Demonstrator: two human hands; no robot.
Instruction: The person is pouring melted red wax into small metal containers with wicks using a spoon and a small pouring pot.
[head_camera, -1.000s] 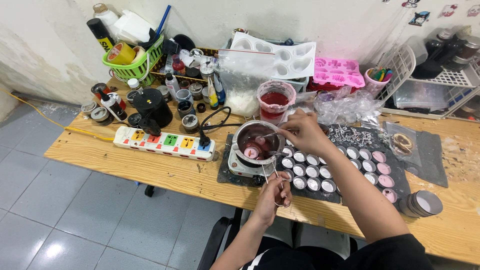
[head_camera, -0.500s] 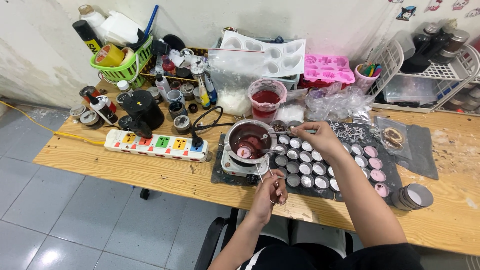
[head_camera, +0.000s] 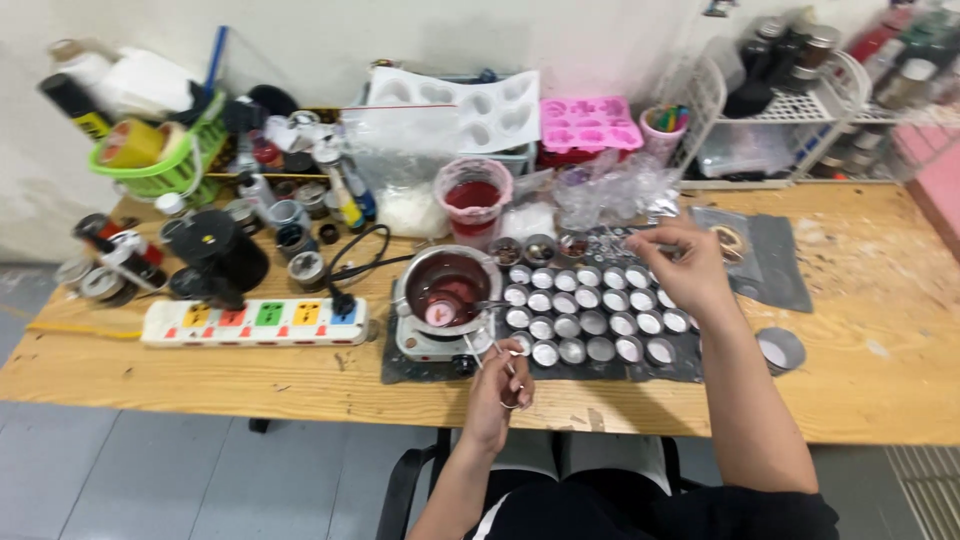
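Note:
My left hand (head_camera: 503, 385) is near the table's front edge, closed on the ring handles of thin metal tongs (head_camera: 482, 345). The tongs reach up to a small pink cup (head_camera: 440, 312) inside a steel pot (head_camera: 447, 285) of dark red liquid on a little hot plate (head_camera: 430, 345). My right hand (head_camera: 682, 258) hovers over the back right of an array of several small metal cups (head_camera: 585, 310) on a black mat (head_camera: 610, 372). Its fingertips are pinched together beside a pile of small metal wick tabs (head_camera: 622, 238). I cannot make out whether they hold anything.
A white power strip (head_camera: 255, 322), a black jug (head_camera: 215, 250) and many small jars fill the left. Behind the pot stand a pink cup of red liquid (head_camera: 473, 200), a bag of white flakes (head_camera: 405, 205), white (head_camera: 455, 100) and pink (head_camera: 590, 122) moulds. A round tin (head_camera: 780, 350) lies right.
My right hand has left the pot and moved right to the back of the cup array. My left hand stays on the tongs. The view has shifted to the right.

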